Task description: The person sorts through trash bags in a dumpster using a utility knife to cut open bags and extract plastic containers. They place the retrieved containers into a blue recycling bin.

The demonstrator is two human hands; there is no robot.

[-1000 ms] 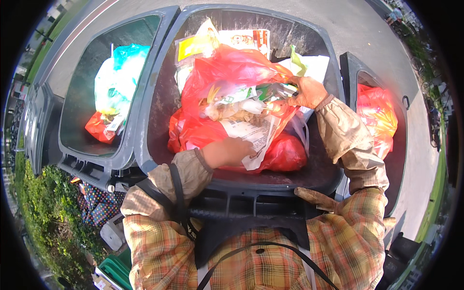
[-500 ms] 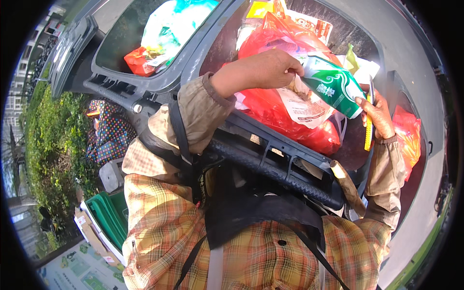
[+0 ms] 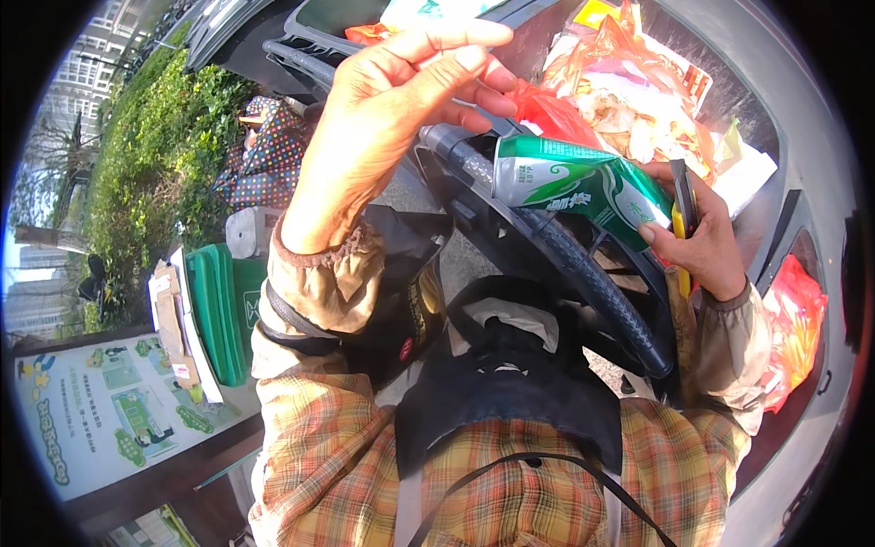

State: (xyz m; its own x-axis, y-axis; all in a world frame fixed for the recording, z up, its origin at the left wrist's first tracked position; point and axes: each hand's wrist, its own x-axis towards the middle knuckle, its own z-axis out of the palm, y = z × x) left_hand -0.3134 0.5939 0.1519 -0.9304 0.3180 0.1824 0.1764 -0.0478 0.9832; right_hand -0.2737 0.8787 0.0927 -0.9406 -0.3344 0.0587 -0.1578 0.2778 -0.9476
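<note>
A dented green and silver drink can (image 3: 583, 182) is in my right hand (image 3: 709, 242), lying slanted above the near rim of a dark bin (image 3: 574, 283). The same hand also grips a thin yellow and black tool (image 3: 684, 205) whose kind I cannot make out. My left hand (image 3: 392, 105) is raised at the left of the can, apart from it, fingers stretched out and nothing in them. Behind the can, the bin holds red plastic bags (image 3: 551, 114), crumpled waste and white paper (image 3: 743, 169).
A second bin with bags (image 3: 437, 11) stands at the far left. A dotted bag (image 3: 269, 155) rests by the hedge (image 3: 155, 137). Green plastic and cardboard (image 3: 169, 314) stand below it, beside a printed board (image 3: 118, 415). A black bag (image 3: 401, 283) hangs under my left arm. Another red bag (image 3: 793, 328) lies at right.
My left hand has come away from the can's far end and moved left, its fingers now spread. My right hand has brought the can nearer the bin's front rim. The view has shifted left.
</note>
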